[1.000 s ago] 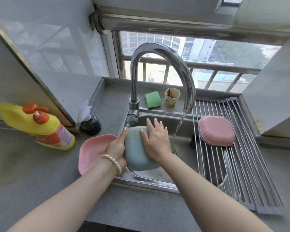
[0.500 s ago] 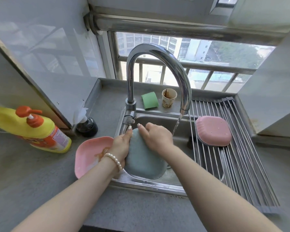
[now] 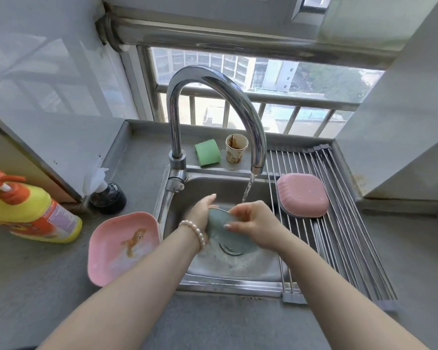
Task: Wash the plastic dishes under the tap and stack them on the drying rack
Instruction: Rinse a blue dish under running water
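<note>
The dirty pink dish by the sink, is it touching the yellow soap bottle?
Apart. The head view shows a strip of bare grey counter between the dirty pink dish and the yellow soap bottle lying on its side.

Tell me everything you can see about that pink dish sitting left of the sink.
The pink plastic dish is a shallow, rounded-square dish lying right side up on the grey counter, its right edge against the steel sink's rim. Brown food residue smears its inside, with a pale wet-looking film around it. Neither hand touches it; the left forearm passes just beside its lower right corner.
</note>
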`<state>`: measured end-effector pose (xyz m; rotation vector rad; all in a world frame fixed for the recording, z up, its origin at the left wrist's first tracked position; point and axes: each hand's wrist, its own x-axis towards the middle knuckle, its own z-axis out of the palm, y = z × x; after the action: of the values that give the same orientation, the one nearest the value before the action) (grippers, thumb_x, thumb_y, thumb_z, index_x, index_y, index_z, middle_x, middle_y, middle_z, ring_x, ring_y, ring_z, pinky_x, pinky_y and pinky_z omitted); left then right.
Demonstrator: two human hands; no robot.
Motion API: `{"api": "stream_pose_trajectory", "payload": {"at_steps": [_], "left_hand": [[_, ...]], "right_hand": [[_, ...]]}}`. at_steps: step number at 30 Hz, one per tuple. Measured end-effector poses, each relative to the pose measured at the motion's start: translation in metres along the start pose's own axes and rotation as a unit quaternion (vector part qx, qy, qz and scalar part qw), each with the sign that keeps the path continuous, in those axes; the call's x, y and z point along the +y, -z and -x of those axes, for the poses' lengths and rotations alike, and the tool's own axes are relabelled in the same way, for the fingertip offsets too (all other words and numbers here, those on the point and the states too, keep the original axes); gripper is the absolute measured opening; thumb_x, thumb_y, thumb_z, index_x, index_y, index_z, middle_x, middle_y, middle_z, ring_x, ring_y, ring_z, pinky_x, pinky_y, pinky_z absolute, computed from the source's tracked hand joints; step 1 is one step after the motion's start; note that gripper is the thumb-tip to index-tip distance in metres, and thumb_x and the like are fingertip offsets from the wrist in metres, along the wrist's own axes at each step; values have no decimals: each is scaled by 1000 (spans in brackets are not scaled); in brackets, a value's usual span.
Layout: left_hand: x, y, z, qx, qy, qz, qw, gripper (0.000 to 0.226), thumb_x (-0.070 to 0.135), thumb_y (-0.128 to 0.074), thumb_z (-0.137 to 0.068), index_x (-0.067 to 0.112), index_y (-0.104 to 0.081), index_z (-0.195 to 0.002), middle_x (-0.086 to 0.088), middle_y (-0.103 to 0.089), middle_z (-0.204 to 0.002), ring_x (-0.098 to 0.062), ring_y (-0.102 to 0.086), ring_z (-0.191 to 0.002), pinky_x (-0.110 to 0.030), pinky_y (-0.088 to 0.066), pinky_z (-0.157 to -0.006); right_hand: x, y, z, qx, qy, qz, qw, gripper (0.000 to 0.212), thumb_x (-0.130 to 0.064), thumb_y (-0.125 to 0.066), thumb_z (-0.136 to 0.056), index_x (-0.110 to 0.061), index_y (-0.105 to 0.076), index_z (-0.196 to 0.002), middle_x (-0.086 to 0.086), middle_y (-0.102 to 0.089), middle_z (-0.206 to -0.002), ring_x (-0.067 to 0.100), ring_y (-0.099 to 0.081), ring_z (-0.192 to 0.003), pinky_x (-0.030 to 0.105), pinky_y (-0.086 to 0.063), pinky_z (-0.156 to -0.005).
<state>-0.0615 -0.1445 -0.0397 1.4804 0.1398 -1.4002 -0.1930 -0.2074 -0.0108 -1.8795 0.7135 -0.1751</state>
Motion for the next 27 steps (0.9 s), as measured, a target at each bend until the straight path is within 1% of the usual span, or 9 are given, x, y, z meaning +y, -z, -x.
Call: {"api": "stream_pose_trajectory", "payload": {"at_steps": [2,6,9,11,14,16,19,23,27], "left_hand": [[-1,-6,-2,-79,46,8,996,29,23,-38,-96,6,-55,-81,-11,-62,-59,-21,-60,-47,-25,-48,-44],[1,-1,-3,-144,100,64,982,32,13,-28,-102,-7,-49,-115,-27,-63,-99,-40,-55,-107,-52,-42,-81],[-7,2,-12,-168,105,84,977,45,31,-32,-103,-6,-53,-119,-26,-68,-96,-37,-66,-88,-49,-55,-73],[-13,3,-21,-179,86,124,972,55,44,-32,-100,-2,-57,-115,-24,-69,-96,-36,-70,-79,-47,-58,-65],[-27,1,-31,-151,35,142,978,59,48,-30,-98,0,-54,-121,-20,-70,-99,-30,-70,-81,-46,-51,-76],[-37,-6,-32,-140,6,132,981,58,44,-31,-99,-1,-52,-129,-16,-68,-107,-26,-69,-86,-42,-53,-78],[-48,-17,-31,-127,-4,115,985,53,41,-31,-100,3,-53,-130,-14,-68,-109,-26,-68,-91,-41,-56,-77],[-39,-17,-27,-176,31,154,972,62,63,-22,-93,21,-56,-126,-6,-65,-119,-25,-57,-112,-43,-45,-88],[-26,-1,-29,-141,19,159,977,65,60,-28,-95,6,-59,-115,-16,-70,-103,-29,-64,-99,-42,-49,-79]], "right_hand": [[10,-3,0,14,39,125,991,5,-8,-71,-80,-7,-73,-84,12,-70,-77,24,-60,-68,38,-52,-71],[24,-14,9,10,144,357,923,25,2,-73,-63,-17,-75,-80,3,-70,-68,23,-63,-58,24,-46,-55],[32,-22,18,17,208,426,880,26,0,-68,-47,-20,-65,-64,-6,-59,-54,18,-55,-42,17,-32,-39],[42,-22,23,-6,217,442,870,10,-16,-66,-69,-20,-60,-62,-6,-58,-58,17,-57,-47,21,-40,-40],[47,-13,22,17,93,505,858,60,-53,-32,-88,-9,-73,-88,8,-72,-95,22,-68,-90,34,-52,-90],[40,-6,14,43,-3,539,841,86,-62,-15,-91,5,-40,-139,21,-34,-149,30,-34,-139,38,-15,-117],[33,-5,-8,22,-122,484,866,82,-62,-16,-95,-8,9,-151,11,15,-158,26,13,-146,38,11,-116],[33,-27,-28,-50,-32,426,903,63,-40,-24,-102,-18,5,-153,6,14,-159,25,15,-146,40,13,-116],[44,-36,-8,-136,54,351,925,55,-27,-26,-104,-17,-4,-153,-1,0,-160,16,6,-147,34,6,-118]]}}
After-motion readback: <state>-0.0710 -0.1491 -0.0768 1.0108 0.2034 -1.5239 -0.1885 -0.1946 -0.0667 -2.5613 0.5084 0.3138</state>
